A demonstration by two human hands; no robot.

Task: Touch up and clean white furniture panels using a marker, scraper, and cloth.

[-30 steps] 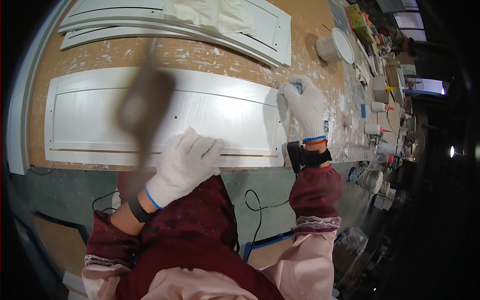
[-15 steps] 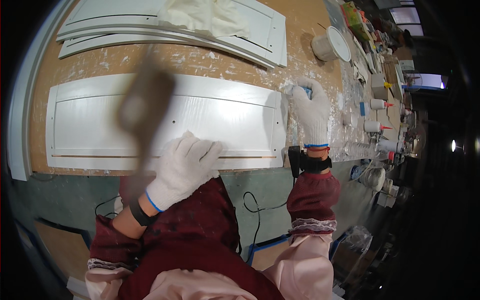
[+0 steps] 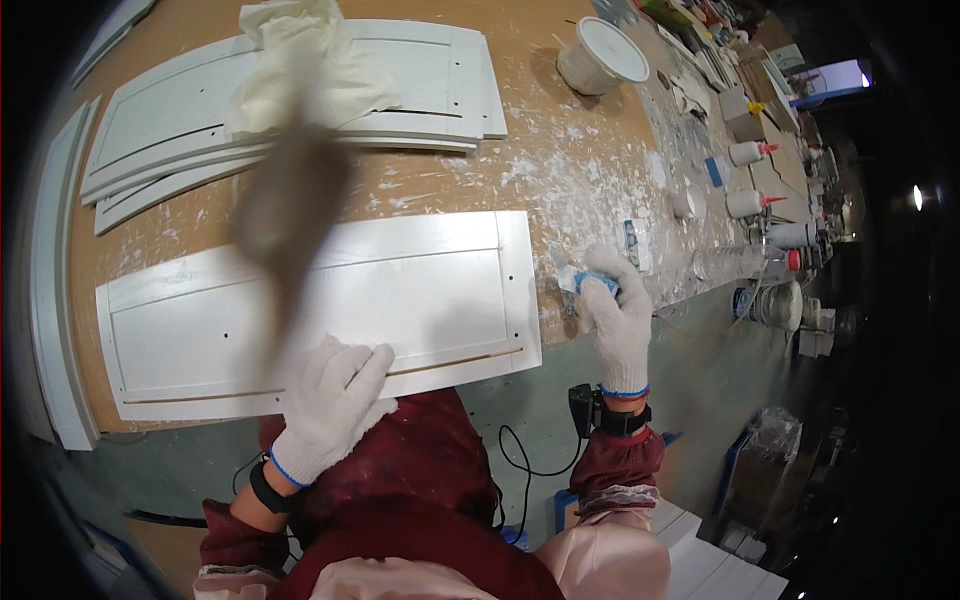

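Note:
A white framed panel (image 3: pixel 420 300) with small holes and a slot lies flat on the brown worktable. At its near edge, my left hand (image 3: pixel 330 400), in a white knit glove, rests with the fingers stretched out over the surface. Off the panel's right end, my right hand (image 3: pixel 622 325), gloved too, pinches a small blue-and-white piece (image 3: pixel 597 283); its exact kind is partly hidden by the fingers. Just beyond that hand lies another small blue-and-white strip (image 3: pixel 632 240). A blurred brown shape (image 3: pixel 295 200) close to the camera hides part of the panel.
Stacked white panels (image 3: pixel 400 80) lie at the back, a cream cloth (image 3: pixel 300 70) on top. A lidded white tub (image 3: pixel 600 55) stands at the back right. White bottles with red tips (image 3: pixel 745 204) and a clear bottle (image 3: pixel 725 263) sit along the right. White boards (image 3: pixel 60 280) line the left.
My right hand has come nearer to me with the blue-and-white piece, uncovering the strip on the table. The view has shifted, and the panel appears lower and tilted. My left hand stays at its near edge.

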